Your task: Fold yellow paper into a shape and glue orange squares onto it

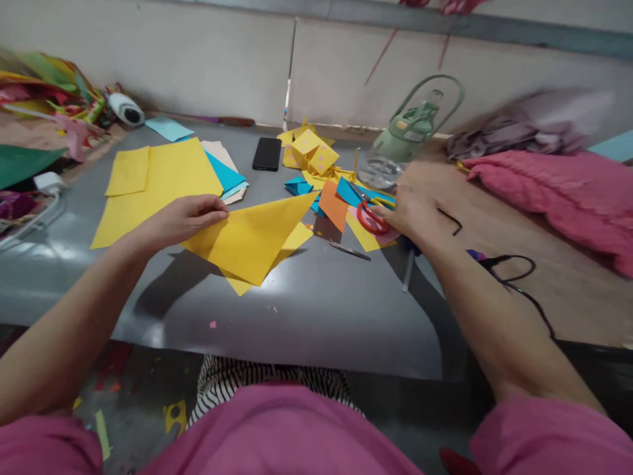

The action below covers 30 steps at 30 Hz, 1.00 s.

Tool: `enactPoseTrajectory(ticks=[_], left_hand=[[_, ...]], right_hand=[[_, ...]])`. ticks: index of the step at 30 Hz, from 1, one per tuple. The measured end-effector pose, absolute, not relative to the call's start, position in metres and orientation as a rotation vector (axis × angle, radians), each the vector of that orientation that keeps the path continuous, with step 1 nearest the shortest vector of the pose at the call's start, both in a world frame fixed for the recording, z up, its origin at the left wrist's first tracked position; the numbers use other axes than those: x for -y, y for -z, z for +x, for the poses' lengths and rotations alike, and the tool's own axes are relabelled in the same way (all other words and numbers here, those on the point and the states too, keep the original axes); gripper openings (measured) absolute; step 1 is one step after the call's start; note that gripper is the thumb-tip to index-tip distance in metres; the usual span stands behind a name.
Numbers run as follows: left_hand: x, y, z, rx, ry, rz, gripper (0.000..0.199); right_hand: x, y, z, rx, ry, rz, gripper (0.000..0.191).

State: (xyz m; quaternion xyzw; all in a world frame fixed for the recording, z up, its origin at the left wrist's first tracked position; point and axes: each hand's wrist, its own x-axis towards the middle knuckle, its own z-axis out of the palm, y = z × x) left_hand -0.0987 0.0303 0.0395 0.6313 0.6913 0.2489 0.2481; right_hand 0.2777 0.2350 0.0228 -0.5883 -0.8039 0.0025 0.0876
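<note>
My left hand (192, 221) pinches the upper left edge of a folded triangle of yellow paper (252, 237), raised a little off the grey table mat. Beneath the triangle, another yellow sheet (295, 243) partly shows. At the right of the paper pile, my right hand (410, 210) has its fingers closed at the handles of a pair of scissors (372, 223), one loop red and the other yellow. The scissor blades lie over blue paper, and part of the grip is hidden and slightly blurred. A thin pen-like tool (349, 251) lies in front of the scissors.
Large yellow sheets (173, 171) lie at the left, beside blue papers (223, 173). At the back are a black phone (267, 154), yellow folded paper pieces (310, 150) and a green bottle (403, 132). Pink cloth (548, 185), a hex key (451, 220) and a black cable (529, 290) lie right.
</note>
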Motion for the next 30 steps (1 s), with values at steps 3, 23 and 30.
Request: enactPoseTrajectory(ticks=[3,23,30], left_hand=[[-0.035,-0.041,-0.087,-1.828,-0.864,1.518,0.028],[-0.061,-0.001,-0.046,-2.026,-0.197,1.804,0.046],[-0.075,-0.012,-0.058,-1.940,-0.262,1.637,0.022]], right_hand=[[-0.205,-0.035,0.266,2.388,-0.070,-1.549,0.039],[-0.158,-0.030,0.236,1.560,-0.966,-0.932,0.026],[-0.165,-0.011,0.252,1.642,-1.305,-0.827,0.032]])
